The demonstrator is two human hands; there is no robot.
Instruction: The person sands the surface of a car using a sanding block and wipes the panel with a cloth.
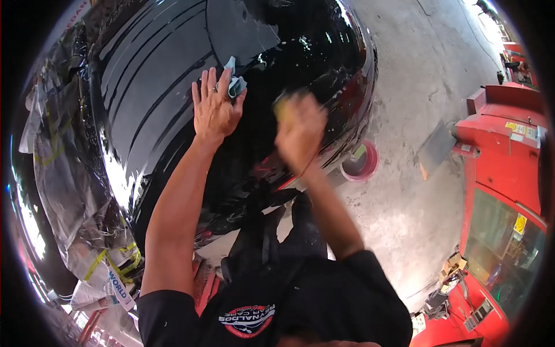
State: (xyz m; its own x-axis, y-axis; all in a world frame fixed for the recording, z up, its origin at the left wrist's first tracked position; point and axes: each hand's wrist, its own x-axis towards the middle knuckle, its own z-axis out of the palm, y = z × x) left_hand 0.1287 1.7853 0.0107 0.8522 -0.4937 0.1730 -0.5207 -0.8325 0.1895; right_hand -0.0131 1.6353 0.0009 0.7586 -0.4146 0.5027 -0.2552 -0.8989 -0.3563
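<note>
Left grip (218, 109) touching cloth (237, 87), black panel (260, 98)

"REYNALDOS" and "CARE" are printed on the black shirt (329, 298) at six o'clock; "WORLD" is printed on a white sheet (119, 284) at eight.

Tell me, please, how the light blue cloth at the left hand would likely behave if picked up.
The light blue cloth would probably hang floppy, given its soft crumpled folds. Being small beside the left hand, it is likely light. The black panel looks streaked and wet, so the cloth may be damp and cling slightly.
</note>
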